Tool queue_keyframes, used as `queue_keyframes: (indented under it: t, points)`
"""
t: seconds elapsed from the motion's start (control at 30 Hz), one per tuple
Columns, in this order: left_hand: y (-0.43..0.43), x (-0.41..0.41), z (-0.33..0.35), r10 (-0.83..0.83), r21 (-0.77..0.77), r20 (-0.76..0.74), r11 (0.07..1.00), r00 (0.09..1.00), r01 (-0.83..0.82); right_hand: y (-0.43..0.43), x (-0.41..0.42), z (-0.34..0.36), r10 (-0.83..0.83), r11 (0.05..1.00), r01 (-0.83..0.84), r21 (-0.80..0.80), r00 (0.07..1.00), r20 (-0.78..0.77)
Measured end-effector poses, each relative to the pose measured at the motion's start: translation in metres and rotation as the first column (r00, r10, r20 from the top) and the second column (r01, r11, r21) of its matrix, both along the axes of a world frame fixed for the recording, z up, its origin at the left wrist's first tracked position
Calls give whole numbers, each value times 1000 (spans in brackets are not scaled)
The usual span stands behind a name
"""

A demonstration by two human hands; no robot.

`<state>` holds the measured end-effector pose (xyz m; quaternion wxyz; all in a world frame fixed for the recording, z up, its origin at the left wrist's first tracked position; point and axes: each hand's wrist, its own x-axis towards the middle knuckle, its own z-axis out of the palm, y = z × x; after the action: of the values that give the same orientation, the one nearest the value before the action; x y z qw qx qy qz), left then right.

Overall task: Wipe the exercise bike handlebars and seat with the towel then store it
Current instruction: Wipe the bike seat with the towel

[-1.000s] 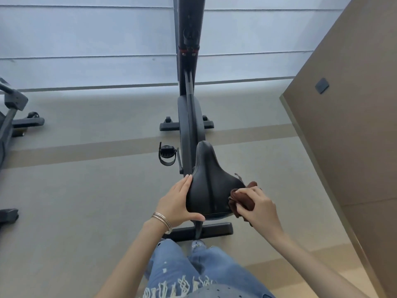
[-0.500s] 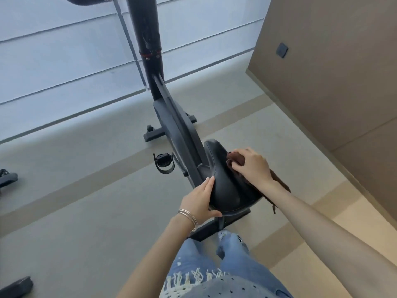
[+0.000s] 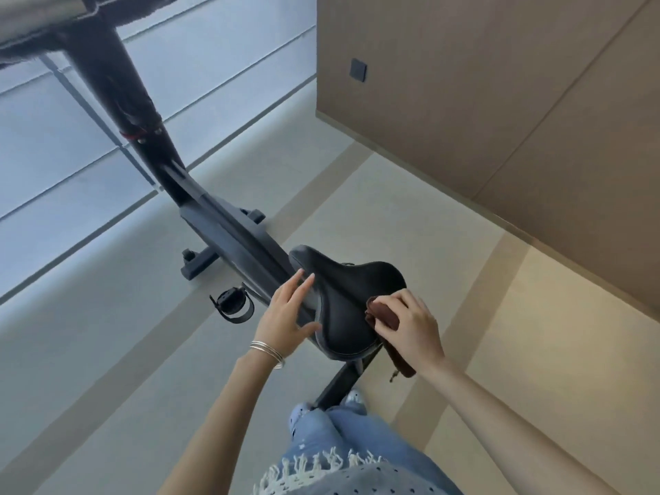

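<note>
The right hand is closed on a brown towel, its fingers bunching the cloth against the right rear edge of the black seat of the exercise bike. Part of the towel shows just ahead of the fingertips on the seat's surface, and the rest hangs down below the palm, past the seat's edge, ending in a dangling corner. The left hand is open and holds nothing: its fingers are stretched forward along the left side of the seat, near the narrow front part, and the thumb reaches toward the seat's left rim, touching it or nearly so. Thin silver bangles circle the left wrist. Between the two hands lies the broad rear part of the seat, bare and dark. Beyond the left fingertips the bike's frame runs away up to the handlebar post, and a handlebar crosses the top left corner, blurred and close to the camera. A pedal with a strap hangs just left of the left hand, lower down toward the floor. Under the wrists are blue jeans and a fringed hem. A tan wall panel with a small dark square plate stands well beyond the right hand.
</note>
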<state>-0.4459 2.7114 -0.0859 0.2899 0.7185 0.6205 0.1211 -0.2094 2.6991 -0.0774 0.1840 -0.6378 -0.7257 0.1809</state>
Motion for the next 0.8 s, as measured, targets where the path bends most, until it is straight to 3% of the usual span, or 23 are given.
queue_keyframes:
  t: [0.13, 0.3, 0.43, 0.63, 0.8]
  points:
    - [49, -3, 2, -102, 169, -235, 975, 967, 144, 25, 0, -4, -62, 998, 60, 31, 996, 57]
    - [97, 7, 10, -366, -144, -424, 930, 829, 337, 87, 4, -3, -263, 945, 251, -211, 964, -32]
    - [112, 8, 6, -467, -208, -426, 884, 775, 419, 96, 4, -6, -309, 926, 294, -238, 951, -29]
    - [116, -3, -1, -501, -115, -417, 857, 758, 503, 86, -9, -9, -450, 881, 440, -175, 893, -21]
    - [119, -6, 0, -539, -45, -401, 819, 741, 571, 22, -38, -2, -648, 760, 645, -77, 744, -164]
